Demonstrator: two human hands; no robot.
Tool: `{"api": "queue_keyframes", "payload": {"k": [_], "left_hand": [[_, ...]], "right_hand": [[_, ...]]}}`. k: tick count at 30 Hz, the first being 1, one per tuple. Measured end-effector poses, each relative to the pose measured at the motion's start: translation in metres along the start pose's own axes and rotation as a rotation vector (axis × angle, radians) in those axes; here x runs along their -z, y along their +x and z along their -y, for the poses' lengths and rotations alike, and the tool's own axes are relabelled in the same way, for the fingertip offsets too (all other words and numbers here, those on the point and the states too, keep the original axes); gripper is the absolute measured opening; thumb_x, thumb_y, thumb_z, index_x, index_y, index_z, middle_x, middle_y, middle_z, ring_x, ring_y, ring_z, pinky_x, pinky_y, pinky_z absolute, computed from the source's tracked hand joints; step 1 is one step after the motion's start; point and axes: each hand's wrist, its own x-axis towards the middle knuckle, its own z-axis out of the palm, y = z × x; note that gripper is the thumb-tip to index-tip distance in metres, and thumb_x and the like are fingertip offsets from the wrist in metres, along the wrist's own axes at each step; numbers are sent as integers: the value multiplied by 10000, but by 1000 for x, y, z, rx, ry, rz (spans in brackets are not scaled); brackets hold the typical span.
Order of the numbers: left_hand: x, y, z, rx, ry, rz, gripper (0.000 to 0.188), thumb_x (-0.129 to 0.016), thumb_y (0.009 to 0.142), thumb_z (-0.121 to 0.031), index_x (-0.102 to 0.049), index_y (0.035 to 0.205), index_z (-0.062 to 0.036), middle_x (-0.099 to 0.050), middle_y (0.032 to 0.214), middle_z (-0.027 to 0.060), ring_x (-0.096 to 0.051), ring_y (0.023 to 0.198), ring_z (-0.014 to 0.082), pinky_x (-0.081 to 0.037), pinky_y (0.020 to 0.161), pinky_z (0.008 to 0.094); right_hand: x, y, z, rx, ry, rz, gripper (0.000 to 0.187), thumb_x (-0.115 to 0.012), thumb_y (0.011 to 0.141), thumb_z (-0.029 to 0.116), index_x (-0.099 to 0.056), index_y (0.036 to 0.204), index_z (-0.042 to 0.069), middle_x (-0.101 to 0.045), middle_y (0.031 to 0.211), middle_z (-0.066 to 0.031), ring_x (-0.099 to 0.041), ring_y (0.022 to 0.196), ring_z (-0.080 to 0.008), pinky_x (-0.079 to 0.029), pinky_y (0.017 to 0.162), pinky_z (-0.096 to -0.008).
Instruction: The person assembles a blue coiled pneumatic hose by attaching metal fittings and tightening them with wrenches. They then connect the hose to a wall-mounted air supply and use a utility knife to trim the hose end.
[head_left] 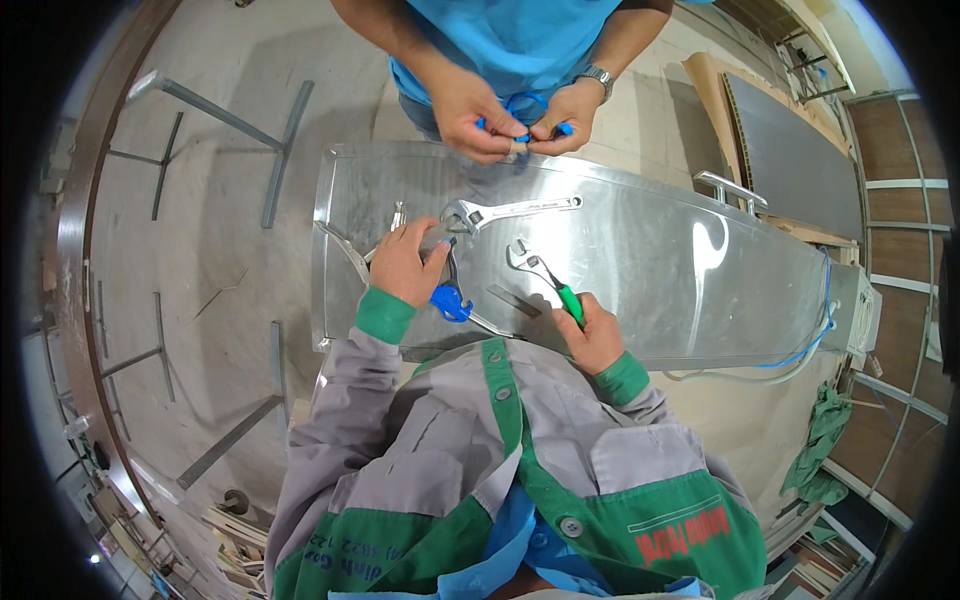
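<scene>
Right hand (598,337) grips a wrench (569,302), left hand's (405,264) hold unclear, over a shiny metal table (645,285) amid pale floor (225,205).

On the shiny metal worktop (650,275), a broad bare stretch leaves passage from the green-handled adjustable wrench (571,303), gripped in the right hand (597,336), toward the right edge, where a blue tube (829,322) curves. Leftward is crowded: the left hand (403,264), a large adjustable wrench (530,208) and a blue-bodied tool (452,304) obstruct. A co-worker's hands (473,122) occupy the far edge near its middle; farther right, a raised metal handle (735,190) stands.
</scene>
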Motion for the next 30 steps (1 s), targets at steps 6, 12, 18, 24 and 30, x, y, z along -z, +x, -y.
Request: {"api": "queue_keyframes", "payload": {"k": [6,12,18,24,30], "left_hand": [[8,20,0,318,-714,-88,405,-642,957,-205,-588,1313,-19,-685,983,70,-636,811,133,-524,702,301],[67,3,39,610,-986,-601,457,-648,944,-139,-534,1344,52,-661,943,57,-567,710,96,-489,669,238],[71,-45,39,543,-708,-343,335,-659,950,-152,-628,1243,8,-660,890,31,-572,695,86,-477,650,242],[9,-73,4,461,-572,152,300,-684,956,-202,-651,1165,11,-725,897,95,-663,780,139,-527,719,295],[-2,-52,-26,384,-597,297,343,-695,942,-255,-649,1195,-28,-752,928,126,-718,847,210,-543,770,339]], "right_hand": [[10,13,-24,-250,586,-97,276,-701,958,293,-614,875,45,-562,637,-15,-554,556,-108,-442,510,-300],[27,10,-59,-326,662,-246,256,-686,964,278,-615,889,44,-556,645,-5,-512,516,-97,-421,488,-260],[20,16,-96,-365,37,-154,320,-740,894,284,-617,994,6,-603,743,-89,-594,658,-209,-498,640,-377],[14,19,-95,-300,-269,-93,423,-768,852,307,-615,1127,24,-671,914,-205,-667,865,-389,-515,779,-459],[17,18,-95,-255,-400,-97,404,-713,882,262,-605,1217,64,-636,1182,-195,-629,1053,-420,-512,880,-488]]}}
